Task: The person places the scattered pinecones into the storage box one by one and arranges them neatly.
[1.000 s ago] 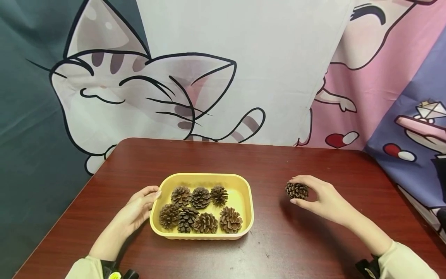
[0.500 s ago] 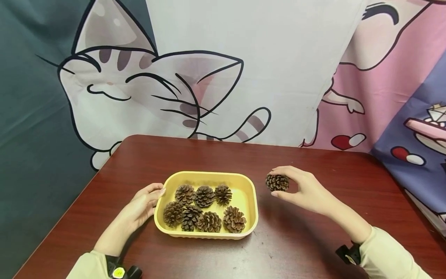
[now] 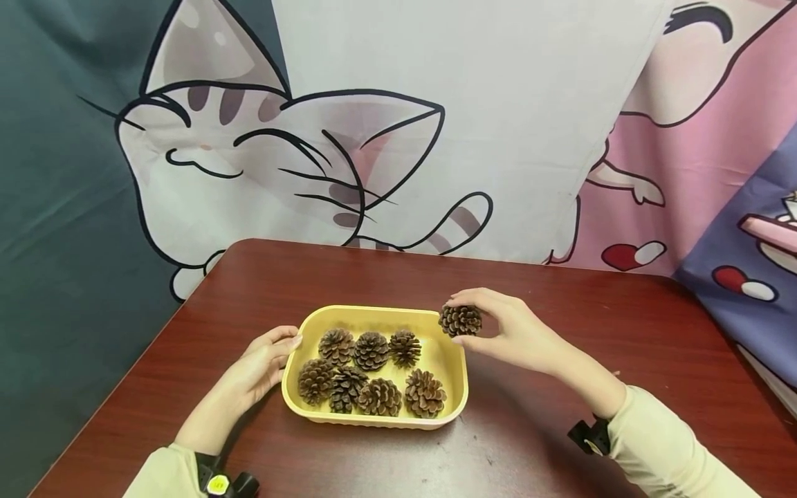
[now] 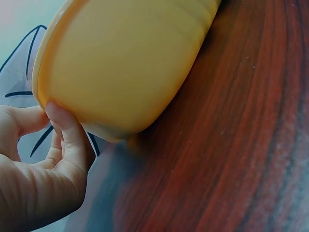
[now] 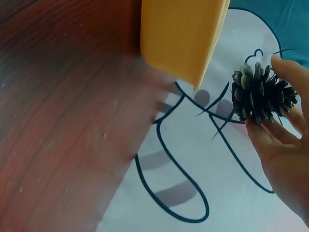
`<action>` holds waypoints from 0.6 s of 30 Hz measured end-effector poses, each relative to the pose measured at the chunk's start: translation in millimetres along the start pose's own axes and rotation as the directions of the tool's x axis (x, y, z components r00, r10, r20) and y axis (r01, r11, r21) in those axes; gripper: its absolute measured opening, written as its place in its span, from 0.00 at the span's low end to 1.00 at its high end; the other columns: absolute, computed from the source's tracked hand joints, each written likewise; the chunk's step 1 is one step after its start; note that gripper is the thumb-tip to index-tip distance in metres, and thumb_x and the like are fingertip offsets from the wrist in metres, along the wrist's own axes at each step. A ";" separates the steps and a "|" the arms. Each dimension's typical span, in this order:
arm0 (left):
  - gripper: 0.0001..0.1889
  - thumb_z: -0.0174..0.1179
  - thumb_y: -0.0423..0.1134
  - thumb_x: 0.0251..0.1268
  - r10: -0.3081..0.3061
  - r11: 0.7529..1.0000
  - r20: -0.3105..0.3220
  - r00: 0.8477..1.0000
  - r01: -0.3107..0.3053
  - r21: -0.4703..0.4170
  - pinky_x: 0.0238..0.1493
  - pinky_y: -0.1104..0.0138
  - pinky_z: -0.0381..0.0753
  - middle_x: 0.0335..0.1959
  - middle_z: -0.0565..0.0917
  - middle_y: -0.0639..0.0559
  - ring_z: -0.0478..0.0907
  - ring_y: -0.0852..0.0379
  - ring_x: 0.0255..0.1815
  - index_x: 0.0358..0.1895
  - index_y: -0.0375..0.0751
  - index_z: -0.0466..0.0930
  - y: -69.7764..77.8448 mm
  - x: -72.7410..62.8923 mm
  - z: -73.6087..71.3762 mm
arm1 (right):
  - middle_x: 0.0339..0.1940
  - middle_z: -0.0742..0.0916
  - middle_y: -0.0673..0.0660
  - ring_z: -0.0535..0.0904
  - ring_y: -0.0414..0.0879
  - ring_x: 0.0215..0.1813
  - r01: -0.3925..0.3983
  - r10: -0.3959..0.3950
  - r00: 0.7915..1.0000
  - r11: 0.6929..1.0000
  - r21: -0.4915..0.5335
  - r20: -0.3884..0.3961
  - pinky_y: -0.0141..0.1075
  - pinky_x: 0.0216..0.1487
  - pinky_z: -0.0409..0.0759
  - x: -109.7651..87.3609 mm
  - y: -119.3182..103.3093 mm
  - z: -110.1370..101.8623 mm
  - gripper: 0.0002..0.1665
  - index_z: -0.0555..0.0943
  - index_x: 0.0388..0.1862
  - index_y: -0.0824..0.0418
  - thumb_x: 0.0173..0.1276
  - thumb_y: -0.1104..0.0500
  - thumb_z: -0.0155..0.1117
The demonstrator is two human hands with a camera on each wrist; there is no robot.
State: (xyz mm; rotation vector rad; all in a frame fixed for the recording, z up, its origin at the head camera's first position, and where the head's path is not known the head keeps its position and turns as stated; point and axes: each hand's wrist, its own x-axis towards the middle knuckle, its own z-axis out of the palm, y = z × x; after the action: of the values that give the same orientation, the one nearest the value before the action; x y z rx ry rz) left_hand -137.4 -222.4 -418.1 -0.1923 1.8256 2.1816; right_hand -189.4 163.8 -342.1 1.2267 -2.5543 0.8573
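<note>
A yellow plastic tub [image 3: 373, 420] stands on the table, with several brown pine cones [image 3: 380, 397] lying inside it. My left hand [image 3: 257, 368] pinches the tub's left rim between thumb and fingers; the left wrist view shows this hand [image 4: 53, 164] at the tub's wall [image 4: 120, 63]. Over the tub's far right corner, my right hand [image 3: 517, 333] holds another pine cone [image 3: 461, 320] between thumb and fingertips. In the right wrist view the held pine cone [image 5: 260, 94] is in the air, apart from the tub.
The reddish-brown wooden table [image 3: 529, 443] extends around the tub on all sides. Behind it hangs a cloth backdrop [image 3: 529, 124] printed with cartoon cats. Each wrist wears a dark strap, and both sleeves are pale.
My right hand has carried its pine cone leftward, from the right of the table to above the tub's right corner. The left hand has kept its hold on the rim.
</note>
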 end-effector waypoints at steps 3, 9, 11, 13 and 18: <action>0.09 0.53 0.39 0.68 -0.005 1.000 -0.002 1.000 0.005 -0.001 0.36 0.67 0.79 0.37 0.75 0.55 0.78 0.61 0.39 0.45 0.43 0.65 -0.4 0.0 0.1 | 0.53 0.80 0.43 0.74 0.39 0.58 -0.002 0.001 1.000 1.000 0.029 0.029 0.39 0.58 0.72 3.5 -1.1 6.0 0.28 0.77 0.54 0.50 0.54 0.50 0.72; 0.09 0.53 0.38 0.68 -0.006 1.000 -0.003 1.000 0.006 -0.009 0.35 0.67 0.79 0.37 0.75 0.54 0.78 0.61 0.39 0.45 0.43 0.65 0.6 0.3 1.6 | 0.55 0.81 0.49 0.74 0.42 0.59 0.027 -0.032 0.995 0.998 0.057 0.094 0.41 0.59 0.72 8.2 0.6 19.8 0.28 0.76 0.55 0.54 0.56 0.49 0.71; 0.08 0.53 0.37 0.68 -0.008 1.000 -0.006 1.000 0.008 -0.015 0.36 0.67 0.79 0.37 0.75 0.54 0.78 0.61 0.39 0.45 0.43 0.64 0.4 0.3 2.1 | 0.55 0.81 0.50 0.75 0.41 0.57 0.030 -0.037 0.993 0.998 0.063 0.112 0.40 0.58 0.72 8.8 2.1 24.1 0.28 0.76 0.56 0.55 0.57 0.50 0.70; 0.08 0.53 0.37 0.68 -0.009 1.000 -0.010 1.000 0.009 -0.018 0.36 0.67 0.79 0.37 0.75 0.54 0.78 0.61 0.39 0.45 0.43 0.64 0.2 0.4 2.3 | 0.55 0.81 0.49 0.78 0.39 0.47 0.019 -0.030 0.991 0.996 0.085 0.131 0.39 0.53 0.75 9.0 4.0 28.2 0.28 0.76 0.56 0.56 0.57 0.51 0.70; 0.10 0.53 0.38 0.68 -0.010 1.000 -0.013 1.000 0.010 -0.009 0.36 0.67 0.79 0.38 0.74 0.54 0.78 0.61 0.39 0.46 0.42 0.64 -0.3 0.4 0.7 | 0.54 0.81 0.48 0.78 0.38 0.36 0.004 -0.022 0.985 0.995 0.100 0.173 0.36 0.44 0.78 9.9 7.6 37.7 0.27 0.75 0.56 0.58 0.58 0.53 0.70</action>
State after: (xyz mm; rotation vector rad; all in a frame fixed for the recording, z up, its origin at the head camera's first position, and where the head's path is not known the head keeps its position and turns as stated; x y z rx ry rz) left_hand -137.6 -221.6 -418.4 -0.2173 1.8180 2.1874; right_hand -198.4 139.5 -372.1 1.4036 -2.6630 0.9231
